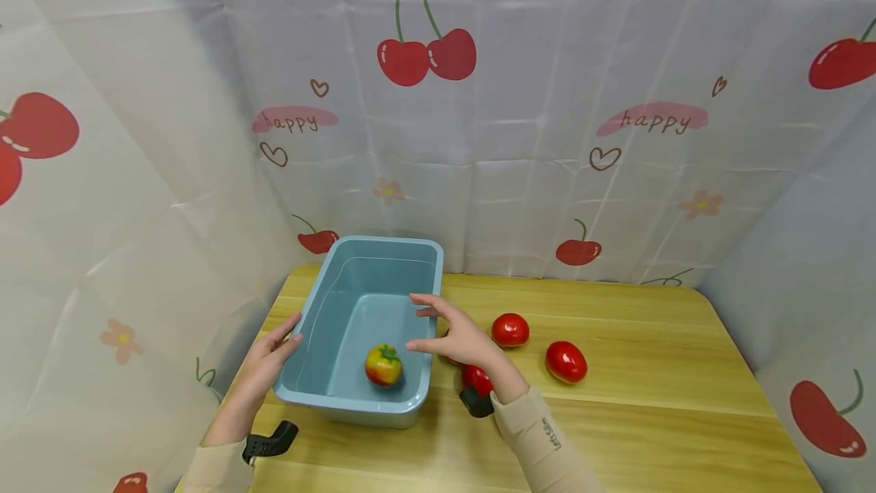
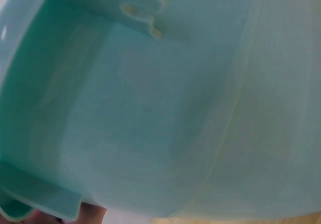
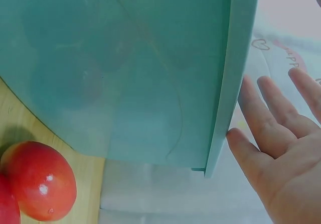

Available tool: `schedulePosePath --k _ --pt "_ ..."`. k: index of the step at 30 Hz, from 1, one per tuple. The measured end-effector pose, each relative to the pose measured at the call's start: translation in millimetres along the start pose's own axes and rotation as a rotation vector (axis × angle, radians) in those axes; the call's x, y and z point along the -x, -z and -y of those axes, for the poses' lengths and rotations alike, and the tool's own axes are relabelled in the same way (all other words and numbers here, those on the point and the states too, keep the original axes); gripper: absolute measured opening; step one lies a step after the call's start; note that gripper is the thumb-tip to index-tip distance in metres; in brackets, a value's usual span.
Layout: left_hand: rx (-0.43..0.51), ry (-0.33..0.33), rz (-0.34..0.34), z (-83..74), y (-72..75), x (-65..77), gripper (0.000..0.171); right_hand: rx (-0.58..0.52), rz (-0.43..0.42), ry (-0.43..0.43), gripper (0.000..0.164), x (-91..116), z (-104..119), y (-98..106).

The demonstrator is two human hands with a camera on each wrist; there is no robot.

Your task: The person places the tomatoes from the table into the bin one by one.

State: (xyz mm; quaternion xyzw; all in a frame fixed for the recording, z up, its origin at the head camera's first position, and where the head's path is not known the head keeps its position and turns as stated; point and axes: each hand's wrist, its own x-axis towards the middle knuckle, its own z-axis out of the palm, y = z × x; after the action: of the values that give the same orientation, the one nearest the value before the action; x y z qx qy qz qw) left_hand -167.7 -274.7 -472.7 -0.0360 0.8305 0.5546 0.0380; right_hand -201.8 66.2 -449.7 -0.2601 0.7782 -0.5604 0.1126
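A light-blue plastic bin (image 1: pixel 363 406) stands on the table. On its floor lies a yellow-and-red fruit (image 1: pixel 383 366) with a green leafy top, like a persimmon. My left hand (image 1: pixel 258 367) holds the bin's left rim; the left wrist view shows mostly the outer wall (image 2: pixel 165 103), with fingers partly hidden at the lower left. Over the right rim hovers my right hand (image 1: pixel 461 333), thumb and fingers spread, nothing between them. In the right wrist view its fingers look straight beside the rim (image 3: pixel 225 93).
Shiny red fruits lie right of the bin: one behind (image 1: pixel 510 330), one farther right (image 1: pixel 566 361), one partly under my right wrist (image 1: pixel 477 379). Another is mostly hidden by the hand. Behind the wooden table (image 1: pixel 650 432) hangs a cherry-print curtain (image 1: pixel 520 135).
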Motion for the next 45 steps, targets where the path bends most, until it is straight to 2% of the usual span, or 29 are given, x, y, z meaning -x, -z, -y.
schedulePosePath --k 9,17,25,27,39,45 --pt "0.009 0.027 -0.004 -1.0 0.1 0.6 0.053 0.006 -0.008 -0.031 0.071 3.3 3.0 2.3" --pt "0.002 0.016 -0.017 -0.6 -0.7 0.3 0.054 0.012 -0.004 -0.036 0.068 14.2 33.4 9.7" --pt "0.001 0.014 -0.014 -1.8 -1.0 1.0 0.053 -0.011 -0.027 -0.063 0.071 6.7 -1.7 12.1" --pt "-0.001 0.014 -0.014 -1.2 -0.9 0.8 0.053 -0.022 -0.034 -0.062 0.071 7.2 -3.8 14.3" --pt "-0.012 0.032 -0.015 -0.2 -0.3 -0.9 0.055 -0.016 -0.077 -0.059 0.071 12.7 -7.3 27.3" --pt "-0.018 0.030 -0.019 -1.4 -0.8 -0.3 0.056 0.003 -0.081 -0.071 0.067 23.8 11.9 36.2"
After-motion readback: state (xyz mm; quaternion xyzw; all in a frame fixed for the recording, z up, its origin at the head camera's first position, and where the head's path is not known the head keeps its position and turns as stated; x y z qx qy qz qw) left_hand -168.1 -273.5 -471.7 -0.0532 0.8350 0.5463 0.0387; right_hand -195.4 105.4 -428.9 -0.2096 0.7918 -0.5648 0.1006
